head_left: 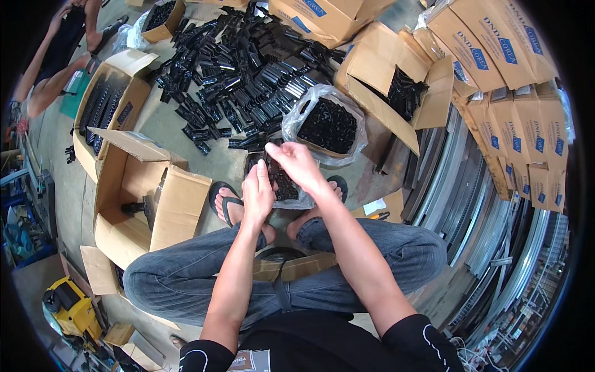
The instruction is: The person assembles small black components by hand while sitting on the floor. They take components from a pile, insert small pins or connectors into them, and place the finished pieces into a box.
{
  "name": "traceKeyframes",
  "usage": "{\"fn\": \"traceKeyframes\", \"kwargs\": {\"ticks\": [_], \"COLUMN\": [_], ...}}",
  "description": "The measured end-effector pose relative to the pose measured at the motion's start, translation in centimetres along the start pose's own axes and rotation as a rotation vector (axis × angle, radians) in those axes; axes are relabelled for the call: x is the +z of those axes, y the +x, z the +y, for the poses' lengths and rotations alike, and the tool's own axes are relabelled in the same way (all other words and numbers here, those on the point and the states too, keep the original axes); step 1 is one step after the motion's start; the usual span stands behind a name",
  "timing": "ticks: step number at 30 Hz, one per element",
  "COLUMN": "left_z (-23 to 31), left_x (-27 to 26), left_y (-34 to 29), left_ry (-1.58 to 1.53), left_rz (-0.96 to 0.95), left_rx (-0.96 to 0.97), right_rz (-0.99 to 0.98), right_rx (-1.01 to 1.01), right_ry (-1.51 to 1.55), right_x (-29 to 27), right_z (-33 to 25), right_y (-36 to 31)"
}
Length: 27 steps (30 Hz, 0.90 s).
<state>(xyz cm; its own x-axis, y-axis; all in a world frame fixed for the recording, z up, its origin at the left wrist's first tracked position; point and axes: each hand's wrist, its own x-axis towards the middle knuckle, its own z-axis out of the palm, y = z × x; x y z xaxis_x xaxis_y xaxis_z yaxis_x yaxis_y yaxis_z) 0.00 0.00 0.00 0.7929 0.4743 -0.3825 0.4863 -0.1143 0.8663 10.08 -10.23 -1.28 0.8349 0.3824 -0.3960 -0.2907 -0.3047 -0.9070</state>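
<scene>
My left hand [257, 190] and my right hand [296, 163] come together in front of me, between my feet. The fingers of both are bent inward, with the thumbs on top. Whatever they grip is dark and mostly hidden by the hands. Just beneath them is a clear plastic bag of small dark parts [286, 188]. Beyond my right hand stands a larger plastic-lined container of small black pieces [328, 126]. A wide heap of black channel-shaped metal parts [238, 80] covers the floor ahead, its near edge close to my fingertips.
To my left stands an open carton [127, 186] with a few black parts inside; behind it is a carton packed with black strips [102, 118]. Another open carton [378, 80], stacked boxes [496, 43] and long metal profiles [449, 180] are on the right. A person [68, 49] sits far left.
</scene>
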Motion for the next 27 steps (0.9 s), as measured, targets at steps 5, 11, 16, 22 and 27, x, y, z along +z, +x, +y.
{"fn": "traceKeyframes", "kwargs": {"ticks": [5,11,16,22,27], "left_z": [0.3,1.0,1.8,2.5,4.1], "left_x": [-0.1,-0.8,-1.4,-1.1,-1.4], "left_y": [-0.5,0.2,-0.2,-0.6,-1.6], "left_ry": [-0.423,-0.779,-0.843,-0.991,-1.049], "left_rz": [-0.142,-0.285,-0.415,-0.538,-0.587], "left_rx": [-0.231,-0.348,-0.388,-0.358,-0.304], "right_rz": [0.492,0.45,0.422,0.294,-0.042], "right_rx": [-0.028,0.214,0.176,-0.102,-0.023], "right_ry": [-0.117,-0.777,-0.821,-0.309,0.252], "right_x": [-6.2,-9.3,-8.5,-10.0,-8.1], "right_z": [3.0,3.7,3.8,2.1,-8.3], "right_y": [3.2,7.2,8.0,5.7,-1.6]}}
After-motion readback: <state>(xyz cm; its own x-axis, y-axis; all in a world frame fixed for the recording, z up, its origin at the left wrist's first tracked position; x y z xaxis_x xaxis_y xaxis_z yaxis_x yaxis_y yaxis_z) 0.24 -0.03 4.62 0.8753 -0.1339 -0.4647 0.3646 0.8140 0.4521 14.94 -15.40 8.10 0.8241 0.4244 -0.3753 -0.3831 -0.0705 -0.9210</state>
